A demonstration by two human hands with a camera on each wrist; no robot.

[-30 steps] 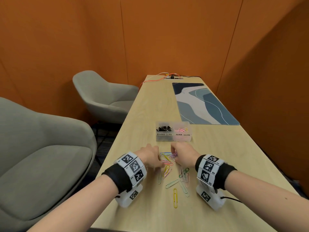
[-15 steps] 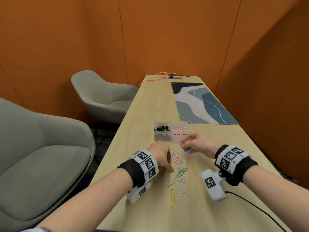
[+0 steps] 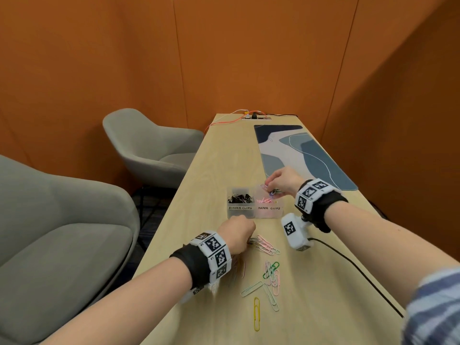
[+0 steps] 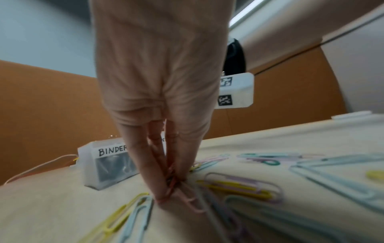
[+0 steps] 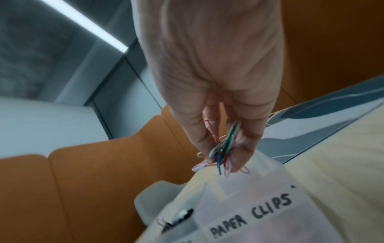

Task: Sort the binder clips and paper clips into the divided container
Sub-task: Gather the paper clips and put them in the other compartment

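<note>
while both hands work over the table, the scene is laid out thus:
loose paper clips: scattered on the wooden table, nearest the person; a yellow clip is set closest.
left hand: lowered onto the pile, fingertips pressed together and pinching a few pink clips against the table.
divided container: placed just beyond the left hand; black binder clips are held in the left compartment, pink paper clips in the right one, labelled "paper clips".
right hand: held above the right compartment, a bunch of coloured clips pinched between thumb and fingers.
desk mat: laid farther back.
</note>
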